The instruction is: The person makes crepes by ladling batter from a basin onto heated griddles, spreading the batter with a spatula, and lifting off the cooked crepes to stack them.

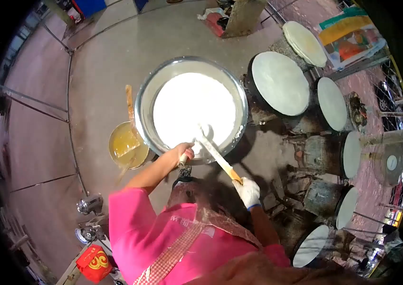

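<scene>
A large metal basin [143,111] holds white batter [194,107]. My left hand [184,151], bare, is closed at the basin's near rim around a tool with a pale round handle [182,160]; its far part is hard to make out. In my right hand [248,192], which wears a white glove, is a flat wooden stick [219,159]. White batter coats the stick, and its far end reaches into the basin, where a rounded shape shows in the batter.
Left of the basin stands a bowl of yellow liquid [116,142] with a wooden-handled brush [129,102] in it. Several round griddles [279,83] on stoves curve along the right. A stack of flat round breads [304,42] lies behind. A red bag [94,263] is at lower left.
</scene>
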Demonstrator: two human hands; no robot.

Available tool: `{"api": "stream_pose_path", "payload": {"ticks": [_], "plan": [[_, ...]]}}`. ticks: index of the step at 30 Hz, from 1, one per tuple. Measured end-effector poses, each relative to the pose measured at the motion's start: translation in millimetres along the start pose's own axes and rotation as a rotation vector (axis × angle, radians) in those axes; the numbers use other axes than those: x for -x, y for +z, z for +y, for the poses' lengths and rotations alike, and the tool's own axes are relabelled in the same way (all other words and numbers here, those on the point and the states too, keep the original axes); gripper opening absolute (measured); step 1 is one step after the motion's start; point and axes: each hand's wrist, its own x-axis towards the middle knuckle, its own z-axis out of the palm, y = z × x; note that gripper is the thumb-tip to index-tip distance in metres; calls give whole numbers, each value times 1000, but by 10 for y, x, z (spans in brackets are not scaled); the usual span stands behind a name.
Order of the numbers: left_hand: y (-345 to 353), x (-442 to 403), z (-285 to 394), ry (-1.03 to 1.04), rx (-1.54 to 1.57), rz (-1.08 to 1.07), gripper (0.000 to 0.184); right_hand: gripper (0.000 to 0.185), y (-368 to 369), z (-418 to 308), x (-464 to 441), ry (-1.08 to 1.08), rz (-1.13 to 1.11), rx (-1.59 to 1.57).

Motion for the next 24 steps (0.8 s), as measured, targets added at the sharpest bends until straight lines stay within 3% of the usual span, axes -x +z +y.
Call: {"api": "stream_pose_path", "payload": {"ticks": [2,4,6,7,9,12,16,17,19,21,23,24], "plan": [[303,563,-191,14,-48,-100,30,43,-164,-53,266,58,19,-32],[584,1130,-342,187,-262,-232,27,42,-354,-102,386,-14,263,-64],[1030,1944,-733,393,-303,-236,16,41,-606,-243,507,-92,471,-112],[1148,2237,-812,361,-289,-265,7,40,-764,-281,484,-132,589,-139],[1381,2782,-1143,645,-550,-359,9,32,-990,-264,320,-254,890,-166],[1635,3397,-1347,841,-818,-480,13,29,-1591,-401,292,-336,1024,-246],[1998,4057,-1382,1320,-1279,-336,50,22,-2102,-552,240,-464,1263,-582],[2032,4046,-1328,1389,-1296,-358,50,20,-2059,-602,229,-438,1187,-766],[1999,3772,-971,1346,-1342,-355,56,17,-1631,-628,-25,-507,854,-1239],[1798,3259,-664,1085,-1251,-277,46,17,-929,-562,-323,-487,710,-1236],[1667,2718,-406,617,-971,-253,13,21,-224,-355,-328,-138,425,-1233],[1759,2576,-343,379,-748,-179,14,26,-153,-333,-44,42,309,-1241]]}}
